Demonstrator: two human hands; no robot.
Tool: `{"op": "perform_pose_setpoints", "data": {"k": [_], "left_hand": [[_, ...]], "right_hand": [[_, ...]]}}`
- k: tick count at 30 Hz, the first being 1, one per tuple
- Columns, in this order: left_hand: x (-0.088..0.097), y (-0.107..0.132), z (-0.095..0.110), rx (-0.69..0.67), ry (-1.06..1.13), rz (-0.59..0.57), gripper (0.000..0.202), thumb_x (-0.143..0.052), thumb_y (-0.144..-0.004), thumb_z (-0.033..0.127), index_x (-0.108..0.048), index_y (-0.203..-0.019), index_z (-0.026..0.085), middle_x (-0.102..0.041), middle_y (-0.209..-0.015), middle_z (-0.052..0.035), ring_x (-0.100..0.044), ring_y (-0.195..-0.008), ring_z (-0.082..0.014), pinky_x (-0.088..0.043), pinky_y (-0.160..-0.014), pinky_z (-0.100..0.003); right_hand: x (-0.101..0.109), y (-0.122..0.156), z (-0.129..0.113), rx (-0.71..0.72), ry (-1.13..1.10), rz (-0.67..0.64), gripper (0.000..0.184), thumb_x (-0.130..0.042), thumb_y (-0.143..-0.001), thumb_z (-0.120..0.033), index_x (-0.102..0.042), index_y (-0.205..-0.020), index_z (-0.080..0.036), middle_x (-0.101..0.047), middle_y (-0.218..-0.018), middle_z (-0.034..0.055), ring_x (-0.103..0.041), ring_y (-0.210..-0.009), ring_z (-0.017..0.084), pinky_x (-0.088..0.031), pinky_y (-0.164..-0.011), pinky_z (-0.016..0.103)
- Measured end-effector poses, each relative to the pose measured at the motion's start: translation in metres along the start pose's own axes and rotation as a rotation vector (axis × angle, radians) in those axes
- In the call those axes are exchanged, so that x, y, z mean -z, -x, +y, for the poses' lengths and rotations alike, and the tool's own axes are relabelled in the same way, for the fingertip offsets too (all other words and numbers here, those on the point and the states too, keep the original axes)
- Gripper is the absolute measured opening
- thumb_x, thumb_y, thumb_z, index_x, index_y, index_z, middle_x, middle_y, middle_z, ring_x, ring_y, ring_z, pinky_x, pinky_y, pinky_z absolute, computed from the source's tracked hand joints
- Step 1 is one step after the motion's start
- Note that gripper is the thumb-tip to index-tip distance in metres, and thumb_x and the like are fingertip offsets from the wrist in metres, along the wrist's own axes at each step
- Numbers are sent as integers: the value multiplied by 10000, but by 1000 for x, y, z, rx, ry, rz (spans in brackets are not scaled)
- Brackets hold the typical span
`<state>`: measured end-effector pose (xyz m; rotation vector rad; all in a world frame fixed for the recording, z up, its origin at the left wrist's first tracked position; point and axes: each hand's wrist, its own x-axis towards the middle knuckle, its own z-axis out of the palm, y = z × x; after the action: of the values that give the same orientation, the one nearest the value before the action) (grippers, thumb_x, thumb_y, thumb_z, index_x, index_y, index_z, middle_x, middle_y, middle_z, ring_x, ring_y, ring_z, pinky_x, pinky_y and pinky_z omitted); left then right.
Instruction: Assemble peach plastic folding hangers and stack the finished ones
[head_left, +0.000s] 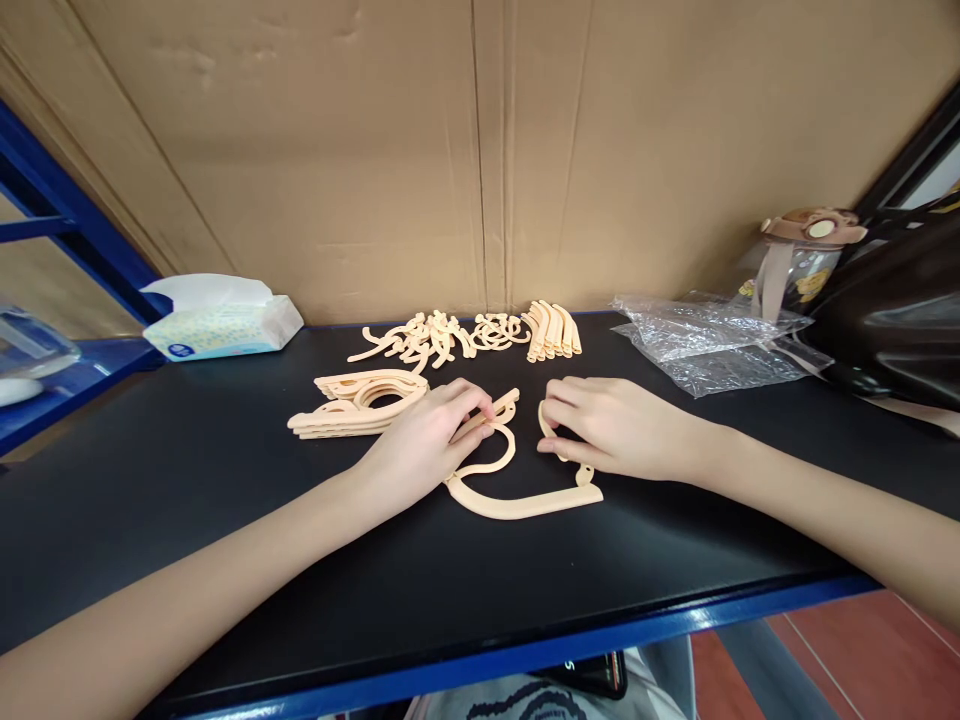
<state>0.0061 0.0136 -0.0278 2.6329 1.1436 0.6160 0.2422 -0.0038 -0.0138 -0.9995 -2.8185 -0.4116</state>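
In front of me lie joined beige plastic parts that look like a folding clothes hanger, with a long curved arm (517, 507) nearest me. My left hand (427, 432) pinches the upper part of this hanger, over a rounded inner loop (504, 455). To the right, my right hand (604, 425) is closed around a curved beige plastic piece (544, 425), partly hidden by the fingers. A small beige end with a hole (584, 475) shows below that hand. Left of my left hand is a stack of similar hangers (337, 425).
Behind my hands lie a heap of small hooked beige parts (427, 338), a pile of curved ones (499, 332) and a row of long arms (553, 332). Tissues (225, 325) stand at left; clear plastic bags (705, 345) and a bottle (806, 260) are at right. Cardboard (337, 160) backs the black table.
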Motion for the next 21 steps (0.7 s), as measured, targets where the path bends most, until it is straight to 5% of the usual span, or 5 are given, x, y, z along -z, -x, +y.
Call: {"op": "perform_pose_setpoints", "data": {"k": [5, 13, 21], "left_hand": [[3, 2, 3, 52, -121, -17, 122, -457, -915, 293, -524, -982, 218, -570, -899, 22, -515, -623, -123, -373, -578, -267], [2, 1, 2, 62, -183, -24, 114, -430, -930, 276, -490, -1009, 221, -597, -1006, 23, -551, -685, -135, -381, -584, -264], [3, 1, 3, 70, -198, -31, 123, -439, -925, 266, -494, -1028, 226, -607, -1033, 26, -570, -700, -142, -408, -600, -270]], "right_hand": [[4, -2, -11, 155, -108, 19, 402, -366, -934, -505, -515, -783, -163, -510, -768, 20, -448, -692, 140, -355, -645, 266], [3, -1, -16, 226, -186, 43, 493, -429, -840, -646, -499, -756, -165, -489, -760, 13, -407, -688, 143, -333, -620, 277], [1, 0, -16, 239, -268, 37, 364, -513, -850, -520, -533, -792, -161, -518, -791, 21, -423, -715, 142, -347, -634, 279]]}}
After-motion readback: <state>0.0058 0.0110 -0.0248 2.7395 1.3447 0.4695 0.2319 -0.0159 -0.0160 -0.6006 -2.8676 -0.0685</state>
